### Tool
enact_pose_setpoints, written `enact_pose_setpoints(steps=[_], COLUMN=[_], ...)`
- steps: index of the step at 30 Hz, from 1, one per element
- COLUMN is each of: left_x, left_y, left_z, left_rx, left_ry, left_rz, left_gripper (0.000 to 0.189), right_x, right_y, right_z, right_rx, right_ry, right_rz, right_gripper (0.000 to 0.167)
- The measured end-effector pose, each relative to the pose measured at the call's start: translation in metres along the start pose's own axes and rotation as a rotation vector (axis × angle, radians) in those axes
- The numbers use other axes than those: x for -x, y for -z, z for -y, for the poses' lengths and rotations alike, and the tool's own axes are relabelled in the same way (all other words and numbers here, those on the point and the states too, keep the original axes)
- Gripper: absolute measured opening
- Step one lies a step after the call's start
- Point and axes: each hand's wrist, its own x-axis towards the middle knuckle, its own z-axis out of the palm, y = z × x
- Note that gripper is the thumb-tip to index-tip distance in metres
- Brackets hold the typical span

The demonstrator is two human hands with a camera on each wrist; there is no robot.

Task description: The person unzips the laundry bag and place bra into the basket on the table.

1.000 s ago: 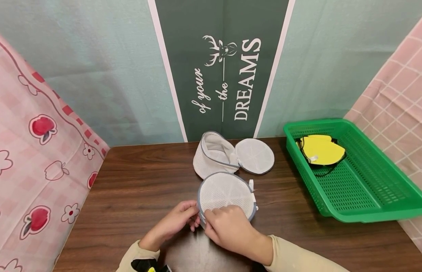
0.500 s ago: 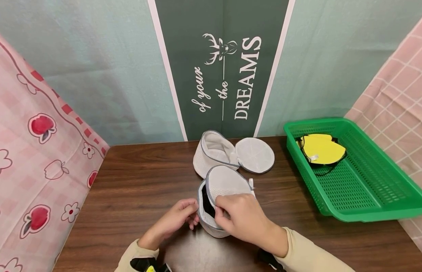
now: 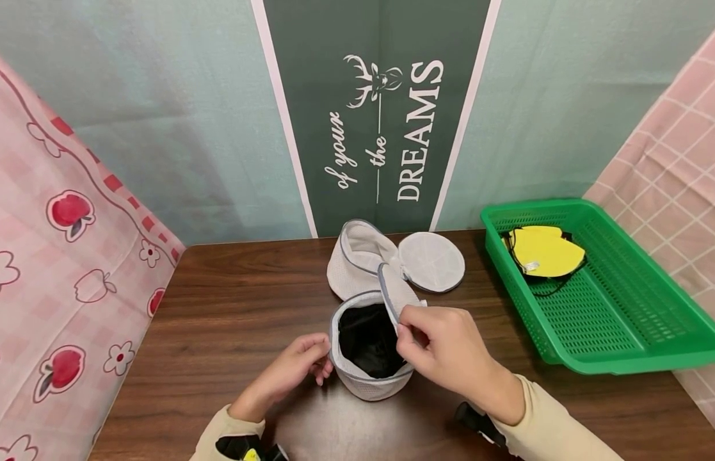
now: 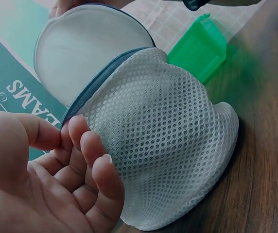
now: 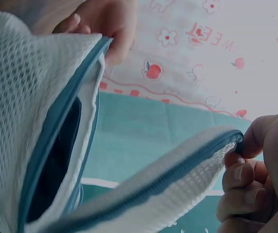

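A white mesh laundry bag with grey-blue zipper edging stands on the table in front of me. Black fabric shows inside its round mouth. My right hand pinches the edge of the bag's round lid, which is lifted and tilted to the right. At the bag's left rim, my left hand pinches the zipper edge between thumb and forefinger; the left wrist view shows this hand with the mesh side close by.
Behind it is a second white mesh bag, its round lid laid flat to the right. A green plastic basket on the right holds a yellow item with black straps. The wooden table meets a hanging cloth at the back.
The right hand has lifted the lid and swung it rightward, uncovering the black fabric inside the bag. My left hand has stayed at the left rim.
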Motion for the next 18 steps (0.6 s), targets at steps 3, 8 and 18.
enact_pose_setpoints(steps=[3, 8, 18], left_x=[0.001, 0.002, 0.005], left_y=[0.002, 0.005, 0.010], left_z=[0.000, 0.000, 0.000], left_rx=[0.000, 0.007, 0.007], left_ry=[-0.001, -0.019, -0.035], left_rz=[-0.003, 0.003, -0.014], left_gripper=[0.032, 0.033, 0.032], right_x=[0.000, 0.003, 0.011], right_y=[0.008, 0.023, 0.050], right_z=[-0.004, -0.012, -0.025], right_rx=[0.019, 0.044, 0.116], right_ry=[-0.017, -0.067, -0.133], right_rz=[-0.007, -0.016, -0.095], right_gripper=[0.019, 0.020, 0.019])
